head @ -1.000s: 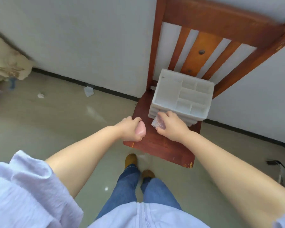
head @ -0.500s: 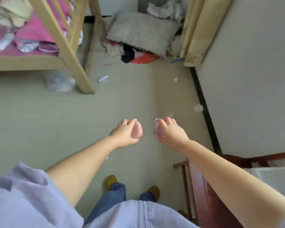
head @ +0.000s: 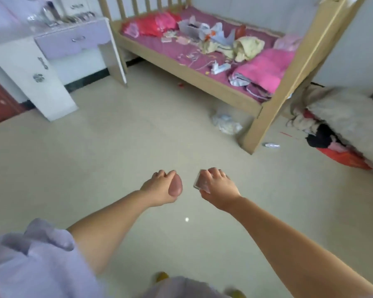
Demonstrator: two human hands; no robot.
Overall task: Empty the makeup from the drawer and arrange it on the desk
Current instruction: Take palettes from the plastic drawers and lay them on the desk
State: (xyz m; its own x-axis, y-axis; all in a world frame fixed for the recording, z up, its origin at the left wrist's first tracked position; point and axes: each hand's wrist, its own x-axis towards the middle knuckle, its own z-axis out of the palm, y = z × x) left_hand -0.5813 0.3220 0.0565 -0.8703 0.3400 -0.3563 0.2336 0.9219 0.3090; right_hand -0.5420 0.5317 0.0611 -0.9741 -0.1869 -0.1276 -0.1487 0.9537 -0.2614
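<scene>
Centre of frame, lower half: two bare forearms held out over pale floor, each hand carrying one makeup piece. Left hand (head: 159,187), fingers and thumb curled round a pink egg-shaped sponge (head: 175,187), its rounded end showing toward frame centre; the wrapped grip probably suits a soft, rollable item. Right hand (head: 219,188), fingertips pinching a small clear flat case (head: 200,182) by its edges, which likely keeps the slick plastic from slipping. Both items are carried in the air, well apart from any furniture. Upper left of frame: white-and-lilac desk (head: 52,57) with one drawer front and shiny objects on top, judged the destination. Upper right: wooden bed frame (head: 289,72) with pink bedding and scattered clutter.
</scene>
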